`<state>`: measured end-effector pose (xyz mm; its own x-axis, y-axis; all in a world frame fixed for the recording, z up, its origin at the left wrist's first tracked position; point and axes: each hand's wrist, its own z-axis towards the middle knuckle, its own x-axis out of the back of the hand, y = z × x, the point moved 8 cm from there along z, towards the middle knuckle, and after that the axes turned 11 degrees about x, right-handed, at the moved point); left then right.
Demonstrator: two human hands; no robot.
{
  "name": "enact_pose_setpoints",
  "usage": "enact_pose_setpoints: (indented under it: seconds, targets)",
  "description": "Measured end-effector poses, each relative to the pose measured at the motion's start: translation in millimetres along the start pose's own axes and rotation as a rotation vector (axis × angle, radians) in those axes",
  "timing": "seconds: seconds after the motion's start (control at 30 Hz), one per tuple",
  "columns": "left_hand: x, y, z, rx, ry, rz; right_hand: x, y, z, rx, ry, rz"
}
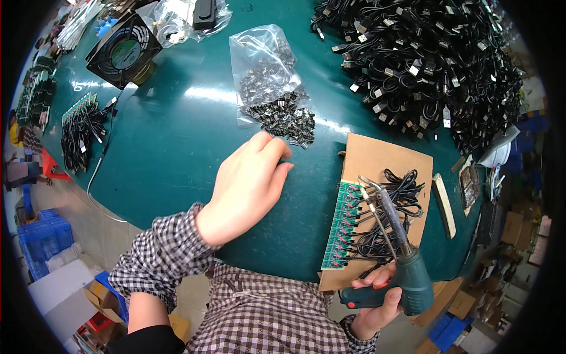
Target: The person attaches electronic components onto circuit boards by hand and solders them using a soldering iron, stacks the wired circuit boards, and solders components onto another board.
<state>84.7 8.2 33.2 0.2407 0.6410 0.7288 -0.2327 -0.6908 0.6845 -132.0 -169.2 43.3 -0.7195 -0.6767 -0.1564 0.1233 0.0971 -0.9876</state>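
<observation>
My right hand (380,298) grips a green soldering gun (413,277) by its handle. The gun's metal barrel and thin feed tube point away from me, over a row of green circuit boards (341,227). Black cables (377,242) run from the boards, coiled and bundled. Boards and cables lie on a brown cardboard sheet (383,156). My left hand (250,180) hovers just short of a loose pile of small black metal-pinned parts (289,121), thumb and forefinger apart, nothing visible between them. Some fingertips are hidden. The pile spills from a clear plastic bag (250,56).
A large heap of black USB cables (413,65) covers the far right of the green table (171,159). At the far left stands a black fan (125,52), with a board-and-cable bundle (85,130) and a cord nearby. A pale bar (443,206) lies right of the cardboard.
</observation>
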Motion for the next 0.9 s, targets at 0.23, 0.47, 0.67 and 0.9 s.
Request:
enact_pose_setpoints:
  seconds: [0.23, 0.47, 0.67, 0.9]
  targets:
    - [3, -17, 15, -0.029, 0.095, 0.109, 1, -3, -5, 0.073, -0.061, -0.031]
    - [1, -19, 13, -0.041, 0.077, 0.001, -4, -3, -4, 0.072, -0.091, -0.028]
    - [-16, -7, 20, -0.106, -0.015, 0.013, -4, -1, -5, 0.011, -0.065, 0.084]
    - [-19, -10, 2, 0.149, -0.166, -0.343, -8, -4, -5, 0.086, -0.070, -0.020]
